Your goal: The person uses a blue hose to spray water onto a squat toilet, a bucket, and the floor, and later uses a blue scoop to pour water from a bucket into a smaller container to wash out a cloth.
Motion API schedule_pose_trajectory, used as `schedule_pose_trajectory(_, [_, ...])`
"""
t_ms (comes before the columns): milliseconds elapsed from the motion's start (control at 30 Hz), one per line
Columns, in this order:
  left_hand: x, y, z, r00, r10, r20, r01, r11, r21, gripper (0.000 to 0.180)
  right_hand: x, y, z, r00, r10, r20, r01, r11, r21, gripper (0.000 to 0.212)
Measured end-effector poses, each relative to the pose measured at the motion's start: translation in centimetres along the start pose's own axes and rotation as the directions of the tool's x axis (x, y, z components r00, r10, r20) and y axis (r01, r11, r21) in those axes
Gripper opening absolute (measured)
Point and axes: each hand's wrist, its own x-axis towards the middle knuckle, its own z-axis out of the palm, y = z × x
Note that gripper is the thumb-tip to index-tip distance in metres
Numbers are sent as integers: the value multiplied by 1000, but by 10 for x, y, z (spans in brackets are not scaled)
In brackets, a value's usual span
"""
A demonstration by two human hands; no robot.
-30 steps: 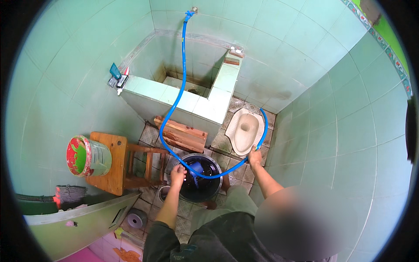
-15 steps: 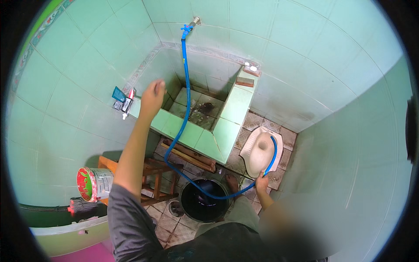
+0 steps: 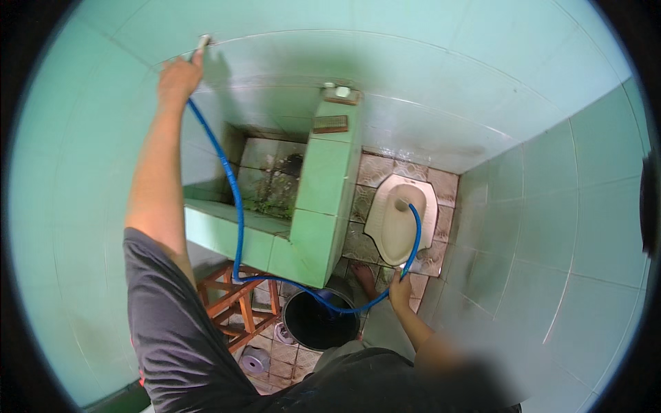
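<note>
High on the tiled wall, my left hand (image 3: 180, 79) is closed over the tap (image 3: 202, 43), hiding its blue valve and most of its fingers. A blue hose (image 3: 237, 206) hangs down from under that hand and bends across the black bucket (image 3: 322, 327). Lower right, my right hand (image 3: 399, 289) grips the hose near its free end. The hose end curves up and over the pale squat toilet (image 3: 399, 227), its tip above the bowl.
A green tiled basin (image 3: 320, 193) stands between the tap and the toilet. On its wall lie a brown scrub brush (image 3: 330, 124) and a small white item (image 3: 342, 91). A wooden stool (image 3: 241, 299) and a purple round object (image 3: 255, 359) are left of the bucket.
My left arm has reached up and forward, bringing the hand from above the basin's near rim onto the tap. My right hand still holds the hose. The head view has shifted.
</note>
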Motion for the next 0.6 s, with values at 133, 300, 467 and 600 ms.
schedule_pose_trajectory(133, [2,32,-17,996,-90,-14,91,977,192,82,0,-64,-28,977,196,79,-204,974,104,38])
schedule_pose_trajectory(300, [17,22,-3,963,-252,100,243,965,96,81,6,-92,-39,968,230,103,-239,967,86,42])
schedule_pose_trajectory(467, [27,-1,13,992,-108,58,98,983,156,79,13,-90,-30,976,200,91,-214,958,192,40])
schedule_pose_trajectory(600, [30,-10,25,998,25,-64,-10,973,230,66,18,-87,-21,980,188,59,-195,965,174,38])
